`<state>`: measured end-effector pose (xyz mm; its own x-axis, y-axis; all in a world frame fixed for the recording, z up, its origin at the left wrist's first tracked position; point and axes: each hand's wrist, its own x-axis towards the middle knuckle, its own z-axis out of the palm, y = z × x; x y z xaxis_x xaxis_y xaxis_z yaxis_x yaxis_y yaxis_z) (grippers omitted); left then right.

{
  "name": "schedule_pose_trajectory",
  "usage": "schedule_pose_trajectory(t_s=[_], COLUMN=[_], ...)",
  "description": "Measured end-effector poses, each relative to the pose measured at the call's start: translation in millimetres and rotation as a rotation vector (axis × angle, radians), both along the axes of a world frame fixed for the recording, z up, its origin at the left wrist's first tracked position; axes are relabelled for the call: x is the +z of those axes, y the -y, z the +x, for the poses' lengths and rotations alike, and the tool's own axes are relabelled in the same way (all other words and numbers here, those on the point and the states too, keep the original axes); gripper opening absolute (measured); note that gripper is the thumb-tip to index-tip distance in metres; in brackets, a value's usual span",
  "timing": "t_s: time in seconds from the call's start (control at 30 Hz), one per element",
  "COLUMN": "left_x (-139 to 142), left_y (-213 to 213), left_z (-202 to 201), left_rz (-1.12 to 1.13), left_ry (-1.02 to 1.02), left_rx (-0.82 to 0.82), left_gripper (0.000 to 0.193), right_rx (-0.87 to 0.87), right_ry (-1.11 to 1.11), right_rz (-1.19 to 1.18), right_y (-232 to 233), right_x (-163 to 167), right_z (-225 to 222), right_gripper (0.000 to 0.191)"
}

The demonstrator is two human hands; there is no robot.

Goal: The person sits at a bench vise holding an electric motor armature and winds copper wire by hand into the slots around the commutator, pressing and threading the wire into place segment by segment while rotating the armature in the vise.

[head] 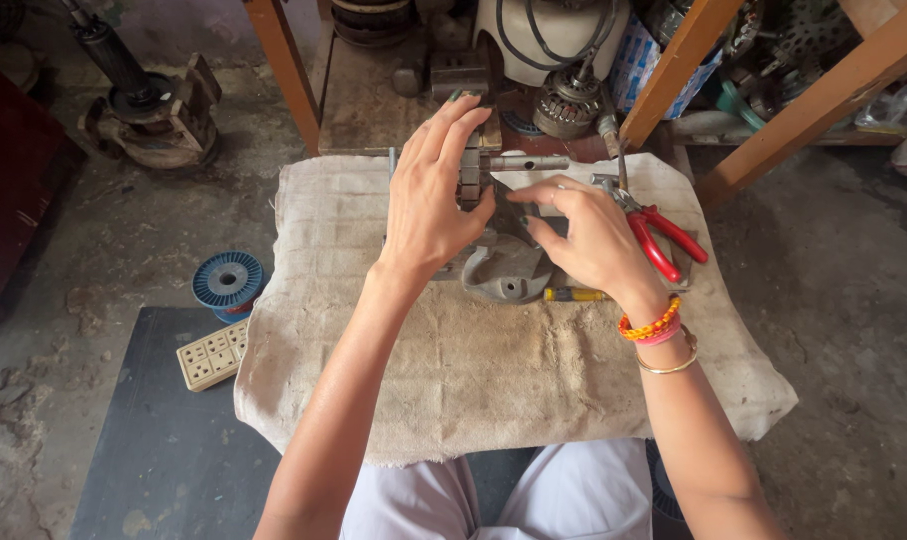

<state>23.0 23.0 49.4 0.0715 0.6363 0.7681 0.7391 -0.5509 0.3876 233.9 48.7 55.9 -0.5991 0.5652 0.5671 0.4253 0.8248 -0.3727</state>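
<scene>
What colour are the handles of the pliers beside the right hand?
Red, seen in the head view: the pliers lie on the cloth.

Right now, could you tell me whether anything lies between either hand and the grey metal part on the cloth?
Nothing visible does. The left hand already rests on the grey metal part, and the right hand touches it from the other side. The red-handled pliers lie to the right of the right hand, out of the way, on the cloth.

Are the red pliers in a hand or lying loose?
Lying loose. The red pliers rest on the cloth beside the right hand, handles spread; that hand's fingers reach toward the metal part instead.
</scene>
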Motion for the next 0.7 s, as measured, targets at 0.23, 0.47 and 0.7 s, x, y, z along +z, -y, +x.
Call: schedule_pose_trajectory(t_s=[0.23,0.47,0.7], left_x=[-1.7,-0.5,3.1], left_y=[-2.5,-2.9,-4.4], left_z=[0.6,-0.5,2.2], left_rz=[0.023,0.035,0.051], left_ry=[0.007,0.006,0.044], left_rx=[0.012,0.011,0.048], left_gripper=[0.075,0.073,0.06], right_rx=[0.017,-0.095,-0.147], right_ry=[-0.174,-0.244,-0.251], right_rz=[-0.251,-0.516,-0.213], right_y=[-7.6,-17.1,-18.3], right_x=[-0.2,-4.7,-1.7], right_z=[-29.3,-33.9,-27.6], right_gripper=[0.022,0.016,0.011])
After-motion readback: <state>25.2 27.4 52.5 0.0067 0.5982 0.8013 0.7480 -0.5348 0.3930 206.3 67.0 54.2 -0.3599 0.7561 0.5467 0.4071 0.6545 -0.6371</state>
